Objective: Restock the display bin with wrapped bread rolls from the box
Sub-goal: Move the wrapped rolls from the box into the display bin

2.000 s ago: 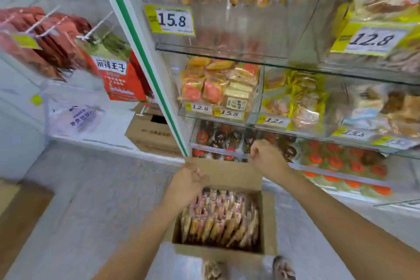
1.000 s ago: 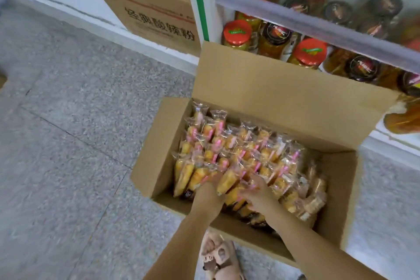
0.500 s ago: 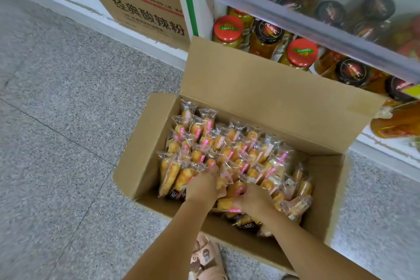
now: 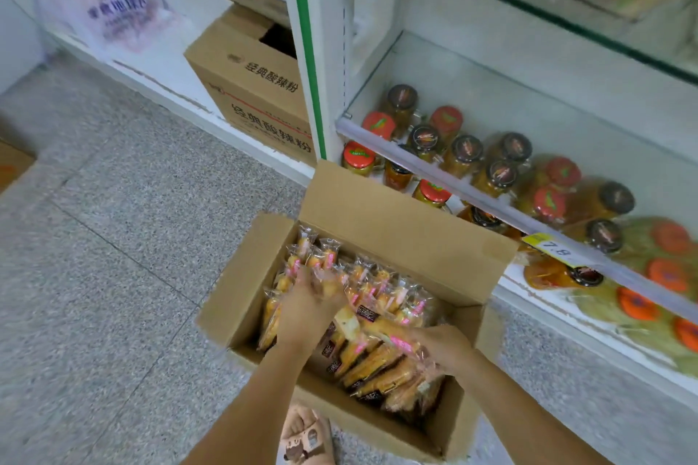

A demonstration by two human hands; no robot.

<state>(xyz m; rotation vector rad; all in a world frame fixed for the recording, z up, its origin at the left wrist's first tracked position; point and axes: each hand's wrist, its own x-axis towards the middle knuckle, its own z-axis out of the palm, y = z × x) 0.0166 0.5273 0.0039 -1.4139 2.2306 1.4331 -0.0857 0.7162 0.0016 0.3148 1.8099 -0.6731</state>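
An open cardboard box sits on the floor, packed with clear-and-pink wrapped bread rolls standing on end. My right hand is shut on a bundle of several wrapped rolls, tilted and raised above the near right of the box. My left hand reaches into the left middle of the box, blurred, its fingers spread over the rolls there. The display bin is out of view.
Behind the box, a low glass shelf holds jars with red and dark lids and a yellow 7.8 price tag. A printed carton stands left of the green-edged post. A slippered foot is below the box.
Both hands went from the box flaps down into the rolls. The right hand has gathered a bundle and lifted it; the left hand moved further into the box. The view tilted up slightly.
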